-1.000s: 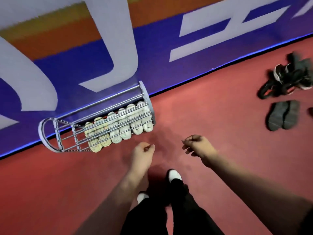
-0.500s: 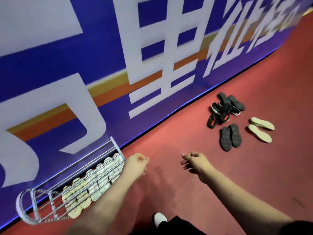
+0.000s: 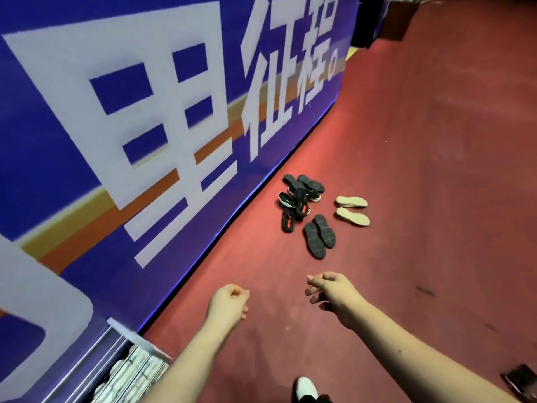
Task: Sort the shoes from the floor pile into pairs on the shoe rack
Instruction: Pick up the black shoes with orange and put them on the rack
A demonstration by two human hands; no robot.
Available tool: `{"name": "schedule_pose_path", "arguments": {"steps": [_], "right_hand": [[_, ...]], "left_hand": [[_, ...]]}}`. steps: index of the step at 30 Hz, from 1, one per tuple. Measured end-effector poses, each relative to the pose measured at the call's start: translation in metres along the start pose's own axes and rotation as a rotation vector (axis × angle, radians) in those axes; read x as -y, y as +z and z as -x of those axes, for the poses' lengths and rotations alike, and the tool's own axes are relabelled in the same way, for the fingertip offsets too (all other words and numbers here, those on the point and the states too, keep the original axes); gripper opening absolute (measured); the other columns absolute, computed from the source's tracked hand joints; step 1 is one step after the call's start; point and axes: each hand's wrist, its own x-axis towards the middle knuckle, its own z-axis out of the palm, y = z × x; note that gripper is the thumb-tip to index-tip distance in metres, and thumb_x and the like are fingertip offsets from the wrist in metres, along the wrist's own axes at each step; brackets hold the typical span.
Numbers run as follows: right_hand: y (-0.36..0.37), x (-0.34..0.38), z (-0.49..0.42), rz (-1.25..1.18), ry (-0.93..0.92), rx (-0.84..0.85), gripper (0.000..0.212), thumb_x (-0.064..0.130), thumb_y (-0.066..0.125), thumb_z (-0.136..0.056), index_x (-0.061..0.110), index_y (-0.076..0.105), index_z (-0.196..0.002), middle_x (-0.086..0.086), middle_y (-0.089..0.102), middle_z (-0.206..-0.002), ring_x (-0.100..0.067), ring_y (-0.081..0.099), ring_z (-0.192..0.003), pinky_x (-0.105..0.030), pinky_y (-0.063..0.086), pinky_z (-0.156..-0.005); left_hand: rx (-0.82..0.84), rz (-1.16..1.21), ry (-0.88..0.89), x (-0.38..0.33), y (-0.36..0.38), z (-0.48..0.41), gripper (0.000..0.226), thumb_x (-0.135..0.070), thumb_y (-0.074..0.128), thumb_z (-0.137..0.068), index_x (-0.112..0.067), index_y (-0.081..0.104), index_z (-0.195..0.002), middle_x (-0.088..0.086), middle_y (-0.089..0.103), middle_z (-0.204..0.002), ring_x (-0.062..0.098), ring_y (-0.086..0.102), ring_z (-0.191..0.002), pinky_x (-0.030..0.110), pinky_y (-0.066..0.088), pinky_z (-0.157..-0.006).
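Overhead, banner point(image 3: 145, 126) characters "里征程"

Black shoes point(image 3: 300, 200) lay heaped by the wall; two dark soles-up shoes point(image 3: 319, 236) and two beige ones point(image 3: 352, 210) lay beside them. The metal shoe rack point(image 3: 128, 365) held pale shoes point(image 3: 136, 373).

This is looking like an indoor sports or event hall: a red carpeted floor point(image 3: 406, 170) is stretching away beside a long blue banner wall point(image 3: 87, 199) that is carrying huge white characters and an orange stripe along its length.
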Motion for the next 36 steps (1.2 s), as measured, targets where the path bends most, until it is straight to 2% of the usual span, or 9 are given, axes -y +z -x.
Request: {"name": "schedule_pose_path", "arguments": {"steps": [3,7,16,21,28,36], "right_hand": [[-0.048,0.013,-0.018,-0.051,-0.032,-0.049,0.016,0.022,0.063,-0.089,0.012,0.053,-0.082,-0.008,0.065,-0.071,-0.012,0.051,-0.048,-0.020,0.030,-0.047],[-0.119,0.037,-0.057,-0.087,-0.075,-0.099,0.015,0.023,0.062,-0.090,0.014,0.054,-0.082,-0.008,0.064,-0.073,-0.012,0.051,-0.050,-0.021,0.030,-0.049],[-0.263,0.078,-0.139,-0.062,-0.059,-0.170,0.015,0.024,0.061,-0.090,0.015,0.054,-0.080,-0.005,0.066,-0.071,-0.012,0.052,-0.051,-0.020,0.031,-0.050],[-0.297,0.102,-0.197,-0.112,-0.025,-0.175,0.019,0.023,0.063,-0.089,0.015,0.052,-0.076,-0.005,0.065,-0.067,-0.013,0.049,-0.050,-0.020,0.031,-0.047],[-0.316,0.157,-0.333,-0.135,0.064,-0.160,0.017,0.020,0.062,-0.090,0.013,0.052,-0.078,-0.006,0.063,-0.067,-0.012,0.047,-0.049,-0.020,0.031,-0.047],[-0.321,0.239,-0.503,-0.010,0.120,-0.073,0.018,0.021,0.060,-0.091,0.013,0.054,-0.076,-0.011,0.063,-0.075,-0.016,0.051,-0.055,-0.023,0.036,-0.051]], "left_hand": [[0.069,-0.054,0.048,-0.044,0.036,-0.017,0.022,-0.010,0.057,-0.090,-0.011,0.054,-0.069,0.007,0.055,-0.054,0.014,0.047,-0.039,0.014,0.035,-0.034],[0.081,-0.117,0.123,-0.114,0.091,-0.051,0.025,-0.012,0.057,-0.091,-0.012,0.053,-0.066,0.007,0.056,-0.055,0.016,0.048,-0.042,0.017,0.036,-0.038],[0.127,-0.122,0.110,-0.224,0.202,-0.117,0.020,-0.016,0.056,-0.090,-0.012,0.055,-0.070,0.007,0.059,-0.060,0.017,0.052,-0.046,0.021,0.040,-0.047],[0.152,-0.144,0.079,-0.256,0.233,-0.175,0.016,-0.017,0.055,-0.090,-0.011,0.057,-0.075,0.007,0.060,-0.061,0.017,0.053,-0.047,0.021,0.040,-0.048],[0.181,-0.171,-0.021,-0.290,0.274,-0.313,0.015,-0.015,0.054,-0.091,-0.010,0.056,-0.078,0.007,0.059,-0.062,0.017,0.052,-0.047,0.021,0.038,-0.044],[0.162,-0.212,-0.102,-0.339,0.300,-0.469,0.017,-0.016,0.054,-0.091,-0.012,0.055,-0.075,0.005,0.057,-0.060,0.014,0.052,-0.046,0.013,0.039,-0.039]]}}
